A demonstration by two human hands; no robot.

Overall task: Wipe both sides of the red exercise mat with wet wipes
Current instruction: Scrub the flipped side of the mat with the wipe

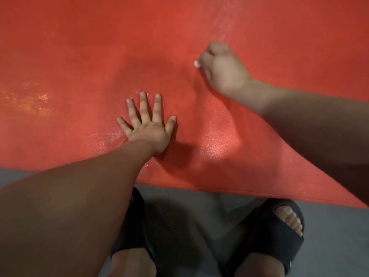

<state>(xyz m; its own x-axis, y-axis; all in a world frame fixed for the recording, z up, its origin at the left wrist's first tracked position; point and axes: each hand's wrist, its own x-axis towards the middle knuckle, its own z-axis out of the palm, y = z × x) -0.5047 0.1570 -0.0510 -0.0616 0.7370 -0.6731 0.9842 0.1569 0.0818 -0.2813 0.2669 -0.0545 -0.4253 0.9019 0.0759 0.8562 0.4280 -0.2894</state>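
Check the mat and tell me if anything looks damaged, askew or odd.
Nothing stands out. The red mat lies on the grey floor with no tear visible; its shiny patches look like wipe moisture. The left hand presses flat on it, and the right hand grips a white wet wipe, mostly hidden.

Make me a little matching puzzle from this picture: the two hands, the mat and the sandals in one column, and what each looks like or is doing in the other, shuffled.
Column one
1. left hand
2. right hand
3. mat
4. sandals

Column two
A. black, on the grey floor
B. pressed flat, fingers spread
C. red, with glistening patches
D. curled round a white wipe

Pairs: 1-B, 2-D, 3-C, 4-A
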